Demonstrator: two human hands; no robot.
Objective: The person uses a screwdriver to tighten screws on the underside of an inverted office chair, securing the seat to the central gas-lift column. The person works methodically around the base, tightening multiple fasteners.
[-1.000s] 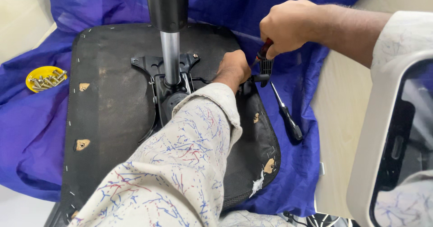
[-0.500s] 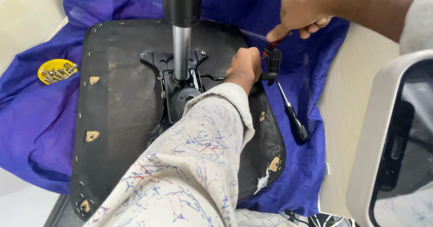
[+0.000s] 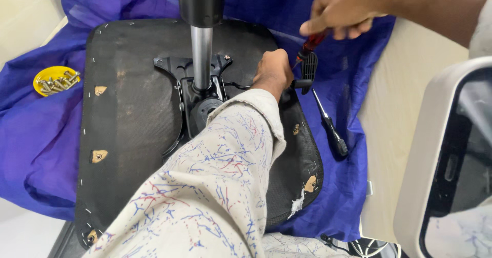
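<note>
Setting: a pale floor, over which a blue cloth (image 3: 46, 150) is spread; on the cloth we find an upturned black chair seat (image 3: 128, 135), its underside facing us, edged with staples and marked by small tan patches where the covering is torn.

Item, seat mechanism: a black metal plate (image 3: 192, 78) fixed to the middle of the seat, with a chrome gas-lift column (image 3: 201, 58) rising from it toward us and a black sleeve above that.

Item, our left hand (image 3: 273, 72): it reaches in from below in a paint-streaked sleeve and is curled closed at the right side of the plate, on the thin lever rod that ends in a black paddle handle (image 3: 308, 71). We cannot tell how tightly it grips.

Item, our right hand (image 3: 338, 9): closed around a red-handled screwdriver (image 3: 310, 45), held above the paddle handle, its tip pointing down toward the left hand.

Item, a second screwdriver (image 3: 328, 125), black-handled, lying loose on the cloth just beside the seat's right edge.

Item, a yellow dish of screws (image 3: 54, 80), on the cloth well to the left.

Item, a white and black chair part (image 3: 441, 166) at the right edge.
</note>
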